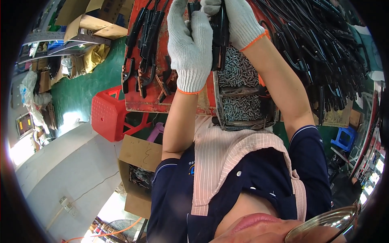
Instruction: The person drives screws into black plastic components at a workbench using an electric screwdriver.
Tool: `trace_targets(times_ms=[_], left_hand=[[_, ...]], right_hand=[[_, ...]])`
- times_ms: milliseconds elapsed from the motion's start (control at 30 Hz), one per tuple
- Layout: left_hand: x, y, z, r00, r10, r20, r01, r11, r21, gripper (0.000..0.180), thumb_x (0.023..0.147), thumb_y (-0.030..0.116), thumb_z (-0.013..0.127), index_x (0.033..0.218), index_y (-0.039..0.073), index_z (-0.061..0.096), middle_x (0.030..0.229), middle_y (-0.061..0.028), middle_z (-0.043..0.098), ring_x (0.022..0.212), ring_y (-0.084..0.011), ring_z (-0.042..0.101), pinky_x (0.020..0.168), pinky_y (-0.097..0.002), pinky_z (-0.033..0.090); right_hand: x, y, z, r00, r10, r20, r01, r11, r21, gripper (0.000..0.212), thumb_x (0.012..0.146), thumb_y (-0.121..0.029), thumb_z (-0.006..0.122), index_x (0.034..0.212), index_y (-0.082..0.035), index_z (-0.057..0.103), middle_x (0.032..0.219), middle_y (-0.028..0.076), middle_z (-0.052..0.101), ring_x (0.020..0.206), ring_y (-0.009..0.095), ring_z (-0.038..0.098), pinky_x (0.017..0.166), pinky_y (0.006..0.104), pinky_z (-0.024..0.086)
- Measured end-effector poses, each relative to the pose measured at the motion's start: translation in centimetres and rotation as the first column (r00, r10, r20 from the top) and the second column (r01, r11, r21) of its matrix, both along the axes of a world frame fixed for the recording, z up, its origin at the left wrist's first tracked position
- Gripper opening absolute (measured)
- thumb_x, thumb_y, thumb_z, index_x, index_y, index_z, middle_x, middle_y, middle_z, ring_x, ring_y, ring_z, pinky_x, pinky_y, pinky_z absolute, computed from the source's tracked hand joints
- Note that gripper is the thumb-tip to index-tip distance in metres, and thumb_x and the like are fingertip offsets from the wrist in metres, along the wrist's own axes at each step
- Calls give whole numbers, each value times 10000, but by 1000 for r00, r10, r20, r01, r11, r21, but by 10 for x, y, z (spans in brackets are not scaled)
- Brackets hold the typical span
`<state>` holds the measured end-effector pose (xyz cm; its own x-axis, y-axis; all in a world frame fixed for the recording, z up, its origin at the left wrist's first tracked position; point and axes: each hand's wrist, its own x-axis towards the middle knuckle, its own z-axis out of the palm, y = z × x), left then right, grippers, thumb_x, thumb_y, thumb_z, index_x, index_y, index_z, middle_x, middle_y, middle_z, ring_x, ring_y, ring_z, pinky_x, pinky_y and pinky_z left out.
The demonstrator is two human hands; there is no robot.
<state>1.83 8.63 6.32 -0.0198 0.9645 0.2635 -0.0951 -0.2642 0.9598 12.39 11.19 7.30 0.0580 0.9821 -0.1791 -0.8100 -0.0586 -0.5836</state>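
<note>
My hands wear white knitted gloves and meet at the top edge of the picture, over a red worktable. My left hand closes its thumb and fingers round a black plastic handle; its fingertips are partly cut off. Curled fingers of my right hand grip the same black part from the other side. More black pieces lie below the hands, beside a bin of small metal screws. Left of my left hand lie several black-handled clamps with copper-coloured jaws, which look like welding electrode holders.
A dense heap of black handles and cables covers the right side. A second screw compartment sits nearest my body. A red stool and an opened cardboard box stand at the left, a blue stool at the right.
</note>
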Motion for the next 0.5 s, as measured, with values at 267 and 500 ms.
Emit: trace_targets(times_ms=[267,500], left_hand=[[0,-16,3,940,-339,-30,334,936,-112,529,974,168,545,1416,21,294,1216,-145,542,1120,-206,530,956,-312,422],[-23,-52,-30,626,-529,573,779,390,-491,371,911,121,616,1224,21,442,933,-166,627,681,-217,680,452,-276,533]], right_hand=[[-2,-5,11,881,-258,397,283,959,-5,252,935,-316,622,808,-112,548,637,-23,528,535,91,491,517,231,436],[39,-91,-13,-311,-286,907,148,928,343,684,877,-480,636,1324,2,448,1141,223,595,1014,318,632,856,368,513]])
